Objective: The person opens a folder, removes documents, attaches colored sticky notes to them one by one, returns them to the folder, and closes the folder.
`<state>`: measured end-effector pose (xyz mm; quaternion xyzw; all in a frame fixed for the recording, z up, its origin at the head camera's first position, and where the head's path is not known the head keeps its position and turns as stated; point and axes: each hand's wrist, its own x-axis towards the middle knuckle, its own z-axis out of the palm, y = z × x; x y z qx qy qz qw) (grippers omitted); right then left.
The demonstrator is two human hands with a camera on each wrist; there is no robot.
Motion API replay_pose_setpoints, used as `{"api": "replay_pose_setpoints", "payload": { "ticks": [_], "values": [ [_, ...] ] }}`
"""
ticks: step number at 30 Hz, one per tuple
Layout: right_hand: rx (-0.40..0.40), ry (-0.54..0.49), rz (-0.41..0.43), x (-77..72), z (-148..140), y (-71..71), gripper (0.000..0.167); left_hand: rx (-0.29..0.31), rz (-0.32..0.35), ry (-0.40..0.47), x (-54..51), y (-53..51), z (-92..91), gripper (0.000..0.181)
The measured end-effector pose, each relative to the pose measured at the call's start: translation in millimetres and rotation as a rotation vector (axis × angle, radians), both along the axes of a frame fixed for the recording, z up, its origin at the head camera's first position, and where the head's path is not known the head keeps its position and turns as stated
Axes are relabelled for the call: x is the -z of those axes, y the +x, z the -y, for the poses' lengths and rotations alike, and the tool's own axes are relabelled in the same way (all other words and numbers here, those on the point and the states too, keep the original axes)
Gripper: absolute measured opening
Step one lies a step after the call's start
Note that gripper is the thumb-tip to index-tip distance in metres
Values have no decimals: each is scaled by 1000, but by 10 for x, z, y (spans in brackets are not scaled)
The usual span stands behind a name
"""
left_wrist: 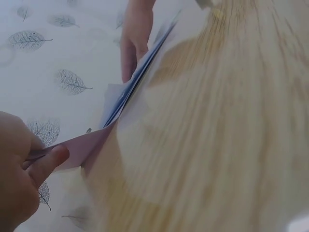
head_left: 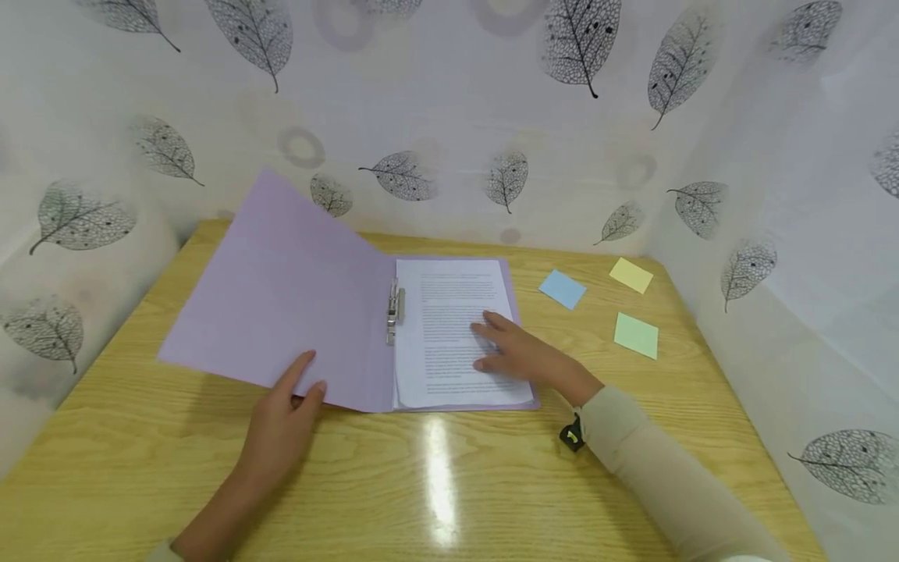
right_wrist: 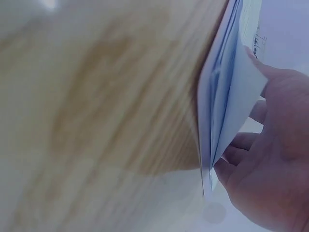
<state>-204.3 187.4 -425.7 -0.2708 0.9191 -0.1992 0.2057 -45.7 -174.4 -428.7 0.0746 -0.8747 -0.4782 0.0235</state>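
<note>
A lilac ring-binder folder (head_left: pixel 281 289) lies opened on the wooden table, its left cover tilted up off the tabletop. My left hand (head_left: pixel 277 425) pinches the lower edge of that cover; in the left wrist view the thumb (left_wrist: pixel 48 164) presses on one face of it. A stack of printed sheets (head_left: pixel 449 328) lies in the right half, beside a metal clip (head_left: pixel 393 312) at the spine. Across the right part of the top sheet rests my right hand (head_left: pixel 523 351), fingers extended. In the right wrist view a sheet's corner (right_wrist: pixel 248 87) bends up beside the right hand (right_wrist: pixel 275 140).
Blue (head_left: pixel 563 289), yellow (head_left: pixel 630 275) and green (head_left: pixel 636 336) paper notes lie to the folder's right on the wooden table (head_left: pixel 393 484). A small black object (head_left: pixel 572 435) hangs by the right cuff. Leaf-patterned cloth (head_left: pixel 449 117) stands behind and at the sides.
</note>
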Motion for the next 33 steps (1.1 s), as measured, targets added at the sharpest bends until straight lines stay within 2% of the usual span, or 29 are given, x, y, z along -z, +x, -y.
{"api": "replay_pose_setpoints", "payload": {
  "ticks": [4,8,12,19,26,33],
  "values": [
    [-1,8,6,-12,1,18,77,-56,-25,16,4,16,6,56],
    [-2,18,-6,-14,-28,43,77,-93,2,2,-2,19,84,57],
    [6,16,-12,-13,-72,80,78,-119,29,-21,9,48,251,57],
    [18,40,-23,-2,-131,116,78,-196,8,-116,-36,124,605,55],
    [29,62,-22,-18,-176,162,77,-190,-49,-245,-70,91,1028,54],
    [28,69,-30,-11,-194,186,76,-159,-22,-279,-73,-46,1493,57]
  ]
}}
